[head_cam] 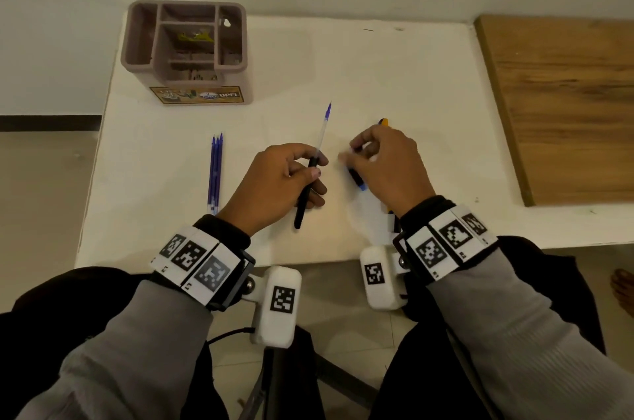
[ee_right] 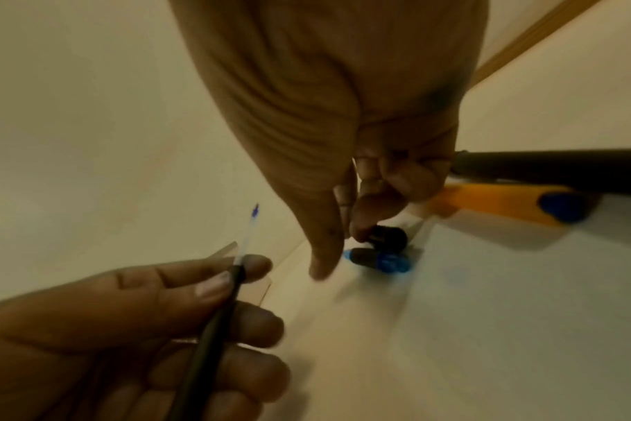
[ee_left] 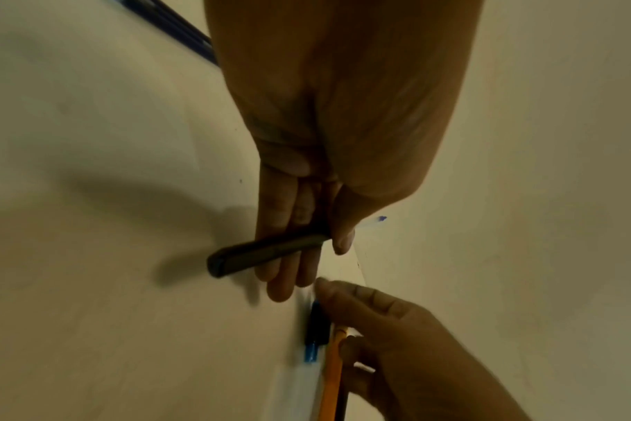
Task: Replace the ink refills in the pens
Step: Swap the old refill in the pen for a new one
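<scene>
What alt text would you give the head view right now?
Left hand holds a black pen barrel with a clear refill sticking out; right hand pinches a small black part above the white table. Spare blue refills and a desk organizer sit left.

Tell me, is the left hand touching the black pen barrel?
Touching. In the head view the left hand grips the black pen barrel, thumb and fingers wrapped around it.
</scene>
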`<state>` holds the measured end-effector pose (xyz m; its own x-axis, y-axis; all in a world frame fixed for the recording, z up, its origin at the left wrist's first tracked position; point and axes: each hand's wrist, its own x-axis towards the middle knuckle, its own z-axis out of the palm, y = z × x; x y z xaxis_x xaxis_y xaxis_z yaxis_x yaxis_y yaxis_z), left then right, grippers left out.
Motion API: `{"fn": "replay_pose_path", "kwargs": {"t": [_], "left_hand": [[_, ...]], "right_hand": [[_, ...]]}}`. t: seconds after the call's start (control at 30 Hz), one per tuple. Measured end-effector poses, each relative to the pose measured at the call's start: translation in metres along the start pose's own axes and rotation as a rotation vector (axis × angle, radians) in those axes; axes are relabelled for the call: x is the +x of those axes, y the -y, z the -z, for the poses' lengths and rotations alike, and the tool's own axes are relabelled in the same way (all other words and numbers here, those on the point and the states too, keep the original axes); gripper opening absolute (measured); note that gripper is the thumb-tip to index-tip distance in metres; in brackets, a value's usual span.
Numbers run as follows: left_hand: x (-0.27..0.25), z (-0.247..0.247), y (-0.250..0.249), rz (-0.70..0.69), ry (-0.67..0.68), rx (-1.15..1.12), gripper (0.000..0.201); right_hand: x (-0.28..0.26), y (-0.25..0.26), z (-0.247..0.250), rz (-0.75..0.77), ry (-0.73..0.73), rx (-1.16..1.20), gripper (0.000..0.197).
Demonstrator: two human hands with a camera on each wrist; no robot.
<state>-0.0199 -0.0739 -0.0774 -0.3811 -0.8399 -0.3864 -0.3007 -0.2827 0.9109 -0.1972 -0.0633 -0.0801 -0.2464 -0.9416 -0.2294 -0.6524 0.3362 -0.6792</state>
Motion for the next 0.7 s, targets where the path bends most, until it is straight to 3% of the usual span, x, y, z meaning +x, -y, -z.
{"fn": "replay_pose_path", "kwargs": {"t": [0.07, 0.13, 0.3, 0.4, 0.53, 0.7], "left_hand": [[0.000, -0.001, 0.001, 0.001, -0.005, 0.019, 0.017], [0.000, -0.001, 0.002, -0.005, 0.005, 0.037, 0.016], [0.001, -0.004, 0.002, -0.022, 0.033, 0.060, 0.018], [0.001, -0.005, 0.003, -0.011, 0.030, 0.028, 0.018], [0.004, -0.004, 0.008, -0.008, -0.030, -0.012, 0.016], [0.007, -0.003, 0.009, 0.005, -0.071, -0.015, 0.016]], "right_hand": [[-0.001, 0.005, -0.001, 0.064, -0.057, 0.057, 0.016], [-0.001, 0.009, -0.005, 0.067, -0.015, 0.203, 0.017], [-0.005, 0.014, -0.010, -0.077, 0.142, 0.544, 0.011], [0.010, 0.021, 0.005, -0.165, 0.074, 0.632, 0.010], [0.076, 0.023, 0.047, -0.218, -0.104, 0.505, 0.012], [0.152, 0.015, 0.059, -0.327, -0.094, 0.172, 0.025]]}}
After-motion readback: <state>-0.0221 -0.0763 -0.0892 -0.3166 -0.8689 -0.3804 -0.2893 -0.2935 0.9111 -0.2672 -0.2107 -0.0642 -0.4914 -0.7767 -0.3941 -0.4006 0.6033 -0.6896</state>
